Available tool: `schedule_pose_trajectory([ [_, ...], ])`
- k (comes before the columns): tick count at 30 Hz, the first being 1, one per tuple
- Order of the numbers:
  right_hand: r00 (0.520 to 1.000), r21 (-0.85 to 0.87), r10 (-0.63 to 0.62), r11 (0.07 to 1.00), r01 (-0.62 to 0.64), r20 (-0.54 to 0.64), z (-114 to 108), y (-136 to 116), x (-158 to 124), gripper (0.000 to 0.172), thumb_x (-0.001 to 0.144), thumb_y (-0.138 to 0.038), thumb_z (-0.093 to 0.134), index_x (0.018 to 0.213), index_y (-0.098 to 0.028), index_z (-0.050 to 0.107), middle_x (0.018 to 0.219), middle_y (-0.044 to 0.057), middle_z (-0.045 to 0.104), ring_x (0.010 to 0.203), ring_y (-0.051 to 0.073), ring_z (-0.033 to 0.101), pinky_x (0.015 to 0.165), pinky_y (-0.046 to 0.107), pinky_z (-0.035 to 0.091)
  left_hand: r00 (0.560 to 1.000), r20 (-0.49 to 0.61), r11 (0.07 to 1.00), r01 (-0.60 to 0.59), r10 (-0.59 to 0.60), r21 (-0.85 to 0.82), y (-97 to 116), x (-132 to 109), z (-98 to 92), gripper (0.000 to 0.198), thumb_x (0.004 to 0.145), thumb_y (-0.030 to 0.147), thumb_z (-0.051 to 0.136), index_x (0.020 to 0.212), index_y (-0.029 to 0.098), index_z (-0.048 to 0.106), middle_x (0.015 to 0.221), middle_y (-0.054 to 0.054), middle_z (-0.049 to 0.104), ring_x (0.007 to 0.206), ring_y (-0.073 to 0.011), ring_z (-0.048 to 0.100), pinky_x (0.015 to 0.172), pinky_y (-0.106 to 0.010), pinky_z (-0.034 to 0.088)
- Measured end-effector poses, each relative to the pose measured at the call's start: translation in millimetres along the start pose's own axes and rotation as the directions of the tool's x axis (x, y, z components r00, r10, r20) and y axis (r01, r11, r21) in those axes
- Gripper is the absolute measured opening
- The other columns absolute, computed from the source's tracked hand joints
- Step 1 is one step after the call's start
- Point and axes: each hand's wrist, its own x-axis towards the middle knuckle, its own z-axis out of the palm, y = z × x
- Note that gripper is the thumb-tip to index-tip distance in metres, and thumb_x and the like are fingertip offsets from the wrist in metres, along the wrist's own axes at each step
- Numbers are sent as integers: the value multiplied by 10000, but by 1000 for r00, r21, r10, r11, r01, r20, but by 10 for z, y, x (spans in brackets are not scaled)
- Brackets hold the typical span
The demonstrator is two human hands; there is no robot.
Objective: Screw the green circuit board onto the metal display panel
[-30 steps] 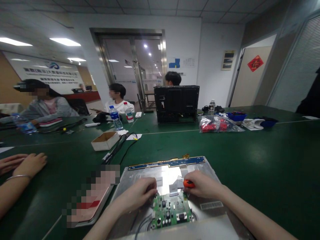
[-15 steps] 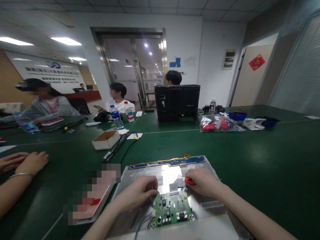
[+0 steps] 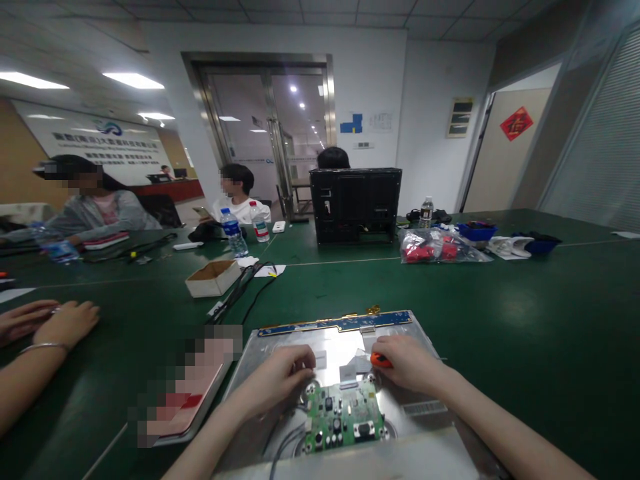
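Observation:
A green circuit board [image 3: 345, 413] lies on the back of a flat metal display panel [image 3: 240, 373], with a narrow blue board [image 3: 300, 329] along the far edge. Just above the green board's far left corner is my left hand [image 3: 287, 373], its fingers curled and the thumb close to them; whatever it may pinch is hidden. My right hand [image 3: 407, 363] is closed around an orange-handled screwdriver [image 3: 381, 361] by the far right corner; its shaft cannot be made out. Grey cables [image 3: 287, 443] run from the board's left side.
A pinkish, blurred-out flat device [image 3: 193, 393] lies left of the panel. Beyond it are black cables [image 3: 240, 287] and an open cardboard box [image 3: 213, 279]. Another person's hands [image 3: 65, 327] rest at the left. A black monitor housing [image 3: 355, 205] and bagged red parts [image 3: 425, 247] stand farther back.
My left hand has lifted slightly from the board's corner, where a round fixing point now shows. My right hand stays nearly still with the screwdriver. A person behind the black housing has lowered their head.

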Motion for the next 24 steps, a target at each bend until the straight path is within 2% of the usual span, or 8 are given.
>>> schedule_pose_trajectory([
  [6,999,19,32,999,-32,-5,44,-33,53,112,868,-83,642,879,-168,715,916,72,746,828,206,642,676,263,336,992,-123,998,21,-13,63,-20,19,-13,85,874,236,544,864,192,616,904,-62,682,876,-245,612,793,-323,434],
  [10,1000,38,9,999,-8,-18,20,-156,134,140,863,-57,637,901,-167,713,935,64,745,824,190,627,676,250,331,991,-136,996,29,-18,80,-17,-6,-28,81,859,262,591,871,194,634,902,-55,692,868,-245,626,789,-318,443],
  [14,998,52,-70,996,69,6,12,-340,357,110,860,-93,682,900,-186,724,910,40,744,799,177,616,659,245,318,991,-127,995,42,-31,90,-24,-17,-87,145,878,308,572,874,188,651,878,-53,688,842,-243,622,764,-318,441],
  [18,991,58,-134,989,133,12,86,-518,663,55,882,-164,708,917,-201,729,929,38,746,821,182,619,666,255,312,998,-61,996,38,-33,86,-39,-42,-167,188,843,341,582,808,182,676,808,-42,674,803,-242,610,722,-314,435],
  [24,986,70,-164,984,163,11,195,-680,920,44,890,-234,744,917,-202,730,923,42,749,813,185,616,651,258,295,989,148,999,15,-19,28,-70,-173,-217,168,739,346,665,778,197,732,711,-8,663,677,-204,593,596,-279,423],
])
